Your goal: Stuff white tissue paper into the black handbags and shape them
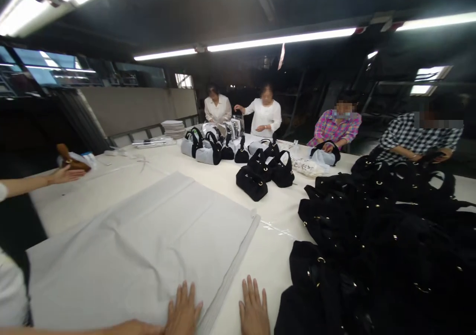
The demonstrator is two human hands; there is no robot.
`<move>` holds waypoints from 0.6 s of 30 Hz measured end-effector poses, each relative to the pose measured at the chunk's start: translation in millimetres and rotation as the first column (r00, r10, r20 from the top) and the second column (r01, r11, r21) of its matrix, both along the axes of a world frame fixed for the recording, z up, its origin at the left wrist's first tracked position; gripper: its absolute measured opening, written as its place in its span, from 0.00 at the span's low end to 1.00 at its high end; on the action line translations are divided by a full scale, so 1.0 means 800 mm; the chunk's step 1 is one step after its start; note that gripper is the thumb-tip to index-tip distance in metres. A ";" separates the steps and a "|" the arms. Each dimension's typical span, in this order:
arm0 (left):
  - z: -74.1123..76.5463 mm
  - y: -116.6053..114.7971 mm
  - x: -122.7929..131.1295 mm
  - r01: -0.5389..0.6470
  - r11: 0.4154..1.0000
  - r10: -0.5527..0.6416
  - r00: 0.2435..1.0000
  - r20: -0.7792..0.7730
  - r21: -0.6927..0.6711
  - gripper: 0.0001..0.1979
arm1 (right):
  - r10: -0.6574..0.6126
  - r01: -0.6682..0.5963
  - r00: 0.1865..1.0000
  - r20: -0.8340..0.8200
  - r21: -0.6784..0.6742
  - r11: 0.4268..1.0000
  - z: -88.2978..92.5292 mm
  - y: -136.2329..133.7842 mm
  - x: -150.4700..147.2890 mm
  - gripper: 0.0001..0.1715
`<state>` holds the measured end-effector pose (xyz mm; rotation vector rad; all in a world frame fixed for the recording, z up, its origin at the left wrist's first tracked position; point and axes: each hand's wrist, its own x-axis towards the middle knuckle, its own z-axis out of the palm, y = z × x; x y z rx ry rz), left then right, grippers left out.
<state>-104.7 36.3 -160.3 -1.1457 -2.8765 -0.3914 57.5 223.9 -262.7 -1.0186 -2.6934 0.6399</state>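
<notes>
Press lightly with the left hand [183,307], flat, spread and empty, on the grey cloth [148,226] filling the lower left of the frame, easing outward over the creases. Brace with the right hand [255,306], likewise flat and empty, on the tabletop [269,253] at bottom centre. Possibly layered along the right side, so best not dragged.

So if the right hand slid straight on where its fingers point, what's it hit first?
Right hand: likely the right edge of the grey sheet, near its far corner, across the white table. Depth is unclear; if it passes that corner, a black bag lies beyond.
</notes>
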 end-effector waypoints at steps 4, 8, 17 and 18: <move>-0.021 -0.025 0.026 0.062 0.997 -0.063 0.998 -0.006 -0.055 0.30 | -0.002 0.002 0.993 0.117 0.005 1.000 -0.001 -0.037 0.048 0.33; -0.041 -0.048 0.039 0.212 0.970 -0.213 0.977 0.003 -0.116 0.28 | 0.028 -0.027 0.995 0.097 -0.012 1.000 0.007 -0.084 0.098 0.34; -0.070 -0.124 0.058 0.122 0.986 -0.138 0.980 -0.145 -0.115 0.33 | 0.035 -0.017 0.992 0.125 -0.145 0.989 0.084 -0.129 0.125 0.36; -0.067 -0.128 0.057 0.125 0.983 -0.144 0.979 -0.142 -0.130 0.34 | 0.018 0.005 0.991 0.134 -0.165 0.986 0.089 -0.129 0.120 0.36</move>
